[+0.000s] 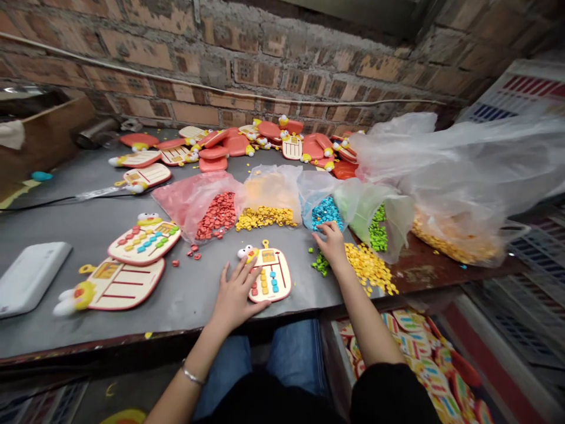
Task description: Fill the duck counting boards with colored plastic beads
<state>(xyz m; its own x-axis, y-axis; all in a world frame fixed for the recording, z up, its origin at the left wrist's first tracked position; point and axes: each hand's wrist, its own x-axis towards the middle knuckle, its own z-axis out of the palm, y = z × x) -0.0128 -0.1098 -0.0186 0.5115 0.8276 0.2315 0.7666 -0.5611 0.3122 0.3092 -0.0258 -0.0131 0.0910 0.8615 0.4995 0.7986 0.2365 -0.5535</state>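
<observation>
My left hand [237,294] holds a cream, duck-headed bead board [282,277] on the table, fingers across its left side and thumb along its lower edge. Red, yellow and blue beads sit in columns on it; the rightmost slot shows no beads. My right hand [332,242] is at the mouth of a clear bag of blue beads [325,212]. Its fingers are bent together at the beads; anything between the fingertips is too small to make out. Loose green beads [321,265] and a pile of yellow beads [371,268] lie beside my right forearm.
Bags of red beads [216,215], yellow beads [267,217] and green beads [378,228] stand alongside. Two boards [128,285] overlap at left, near a white box-shaped device [33,277]. More boards [236,143] line the brick wall. A crate [463,335] of filled boards sits lower right.
</observation>
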